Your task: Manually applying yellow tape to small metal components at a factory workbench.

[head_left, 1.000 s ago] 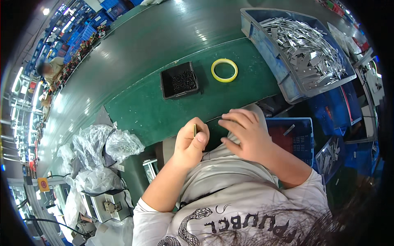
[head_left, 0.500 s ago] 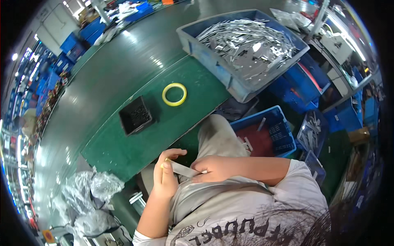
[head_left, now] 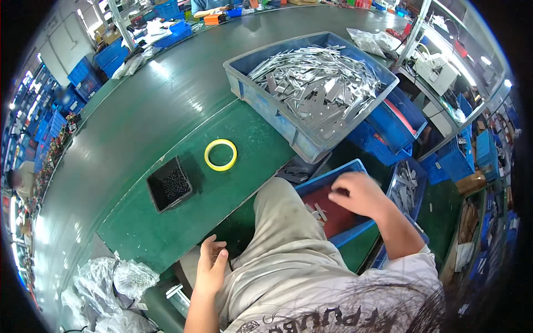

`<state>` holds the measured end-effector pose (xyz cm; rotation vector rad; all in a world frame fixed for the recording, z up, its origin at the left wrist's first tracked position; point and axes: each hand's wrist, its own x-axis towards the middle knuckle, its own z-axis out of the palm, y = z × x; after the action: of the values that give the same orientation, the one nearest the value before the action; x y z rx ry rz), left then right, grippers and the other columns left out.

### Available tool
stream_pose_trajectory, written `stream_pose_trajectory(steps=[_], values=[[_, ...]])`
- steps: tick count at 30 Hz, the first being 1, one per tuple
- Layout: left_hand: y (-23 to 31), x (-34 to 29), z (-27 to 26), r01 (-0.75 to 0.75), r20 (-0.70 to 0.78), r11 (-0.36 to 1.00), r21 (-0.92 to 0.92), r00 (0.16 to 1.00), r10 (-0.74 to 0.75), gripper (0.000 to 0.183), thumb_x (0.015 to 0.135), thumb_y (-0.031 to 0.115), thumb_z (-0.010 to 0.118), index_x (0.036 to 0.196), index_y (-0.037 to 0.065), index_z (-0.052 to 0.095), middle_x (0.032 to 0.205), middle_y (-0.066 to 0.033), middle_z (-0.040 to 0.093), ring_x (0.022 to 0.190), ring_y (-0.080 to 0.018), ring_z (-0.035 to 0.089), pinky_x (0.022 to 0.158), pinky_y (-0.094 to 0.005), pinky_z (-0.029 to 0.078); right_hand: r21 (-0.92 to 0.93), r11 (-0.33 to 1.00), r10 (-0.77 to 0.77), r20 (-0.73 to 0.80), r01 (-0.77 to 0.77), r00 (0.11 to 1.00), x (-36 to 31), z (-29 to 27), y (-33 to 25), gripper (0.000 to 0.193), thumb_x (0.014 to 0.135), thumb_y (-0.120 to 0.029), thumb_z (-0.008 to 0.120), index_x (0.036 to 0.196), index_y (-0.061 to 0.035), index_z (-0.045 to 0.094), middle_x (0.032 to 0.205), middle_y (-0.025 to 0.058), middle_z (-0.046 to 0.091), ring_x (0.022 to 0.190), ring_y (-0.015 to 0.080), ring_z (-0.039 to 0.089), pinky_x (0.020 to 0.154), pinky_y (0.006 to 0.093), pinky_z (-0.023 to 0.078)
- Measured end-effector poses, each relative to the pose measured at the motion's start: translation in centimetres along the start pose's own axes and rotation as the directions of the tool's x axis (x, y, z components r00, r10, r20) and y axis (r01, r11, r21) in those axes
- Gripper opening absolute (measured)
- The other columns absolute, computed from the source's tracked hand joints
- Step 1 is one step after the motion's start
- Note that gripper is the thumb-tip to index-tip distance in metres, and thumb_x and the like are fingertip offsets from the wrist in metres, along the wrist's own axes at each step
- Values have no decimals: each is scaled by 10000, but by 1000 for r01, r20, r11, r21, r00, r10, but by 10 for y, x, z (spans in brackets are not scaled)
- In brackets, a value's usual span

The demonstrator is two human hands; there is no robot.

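My left hand (head_left: pixel 212 265) is raised above my lap near the bench edge, thumb and fingers apart with nothing between them. Over the blue crate (head_left: pixel 361 164) beside my right knee is my right hand (head_left: pixel 361 194). Its fingers curl downward and are slightly smeared by motion, so I cannot tell whether they hold anything. Below it, a few short pale strips (head_left: pixel 318 213) lie on the crate's reddish bottom. On the green bench (head_left: pixel 183 222) sit a roll of yellow tape (head_left: pixel 209 158) and a black box (head_left: pixel 152 194) of small dark parts.
A large blue-grey bin (head_left: pixel 266 111) heaped with metal strips (head_left: pixel 322 77) stands on the bench's far right. Another bin (head_left: pixel 402 183) of metal pieces is right of the crate. Clear plastic bags (head_left: pixel 111 283) lie at lower left.
The flat metal strip that both hands held over my lap is no longer in my left hand. My right hand has swung right, over the blue crate. The view has shifted slightly.
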<state>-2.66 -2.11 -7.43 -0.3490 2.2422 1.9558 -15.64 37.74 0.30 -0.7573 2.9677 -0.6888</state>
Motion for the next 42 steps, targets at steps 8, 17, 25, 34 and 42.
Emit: stream_pose_trajectory(steps=[8,17,25,34,42], values=[[24,0,9,12,7,1000,-20,1000,-12,172,989,115,593,1115,-2,597,759,-30,626,687,-107,619,618,-240,478,-369,875,190,-333,-313,924,157,-62,45,232,844,-271,671,910,-55,724,871,164,702,843,361,675,770,449,534],[-4,-20,-15,9,-173,979,-204,984,-45,143,1002,148,585,995,12,627,760,-11,613,612,-86,583,530,-215,432,-531,784,426,82,-323,901,191,-60,80,252,713,-286,769,824,-59,767,883,138,741,818,302,719,741,401,560],[-12,-15,-20,23,-170,996,-82,985,-36,104,976,109,611,994,9,634,761,5,612,640,-70,567,587,-220,470,-34,976,214,25,-213,976,174,-109,72,190,775,-193,754,830,-28,676,765,91,682,745,181,647,662,348,499],[5,-5,-1,-113,37,969,-219,992,124,376,956,223,654,1256,28,539,990,-66,619,925,-137,584,818,-306,476,779,587,322,-472,219,821,108,-45,-64,103,952,-142,641,974,-71,571,846,3,590,682,108,556,614,247,451],[59,-10,42,-314,-257,571,-759,949,180,580,972,532,521,1354,104,431,1275,-132,529,1206,-291,500,1048,-457,408,885,-75,-54,456,-459,888,38,129,-182,61,955,-93,623,961,-67,568,964,56,643,908,139,630,774,311,562]])
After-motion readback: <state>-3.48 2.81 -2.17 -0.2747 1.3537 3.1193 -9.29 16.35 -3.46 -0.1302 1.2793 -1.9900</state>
